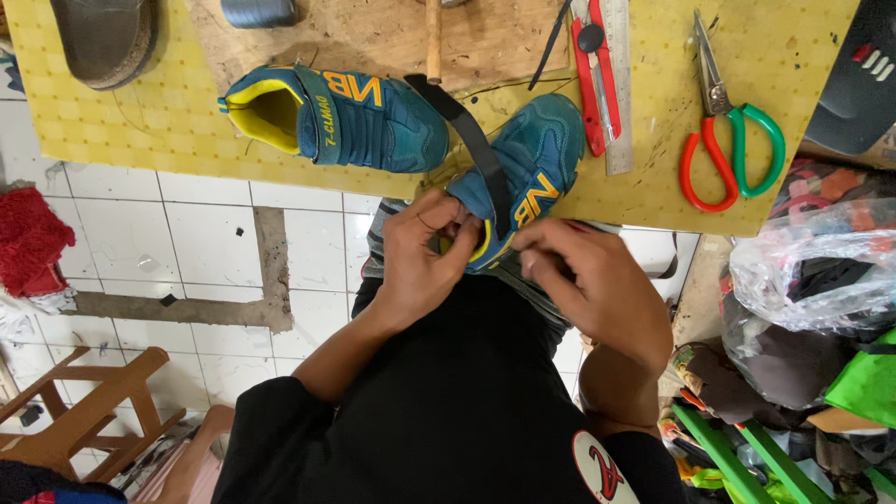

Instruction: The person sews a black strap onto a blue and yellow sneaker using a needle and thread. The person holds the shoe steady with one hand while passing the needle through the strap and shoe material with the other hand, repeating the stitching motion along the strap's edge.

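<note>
Presently, both hands, left hand (422, 250) and right hand (583, 280), have their grip clamped on the teal sneaker (523, 173) at centre frame, working its black strap (478, 149); next likely needs steady tension.

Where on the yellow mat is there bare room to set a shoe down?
Bare mat between the brown shoe and the teal shoe. Smaller patch right of the scissors. Crowded around the cutter, ruler and held shoe.
</note>
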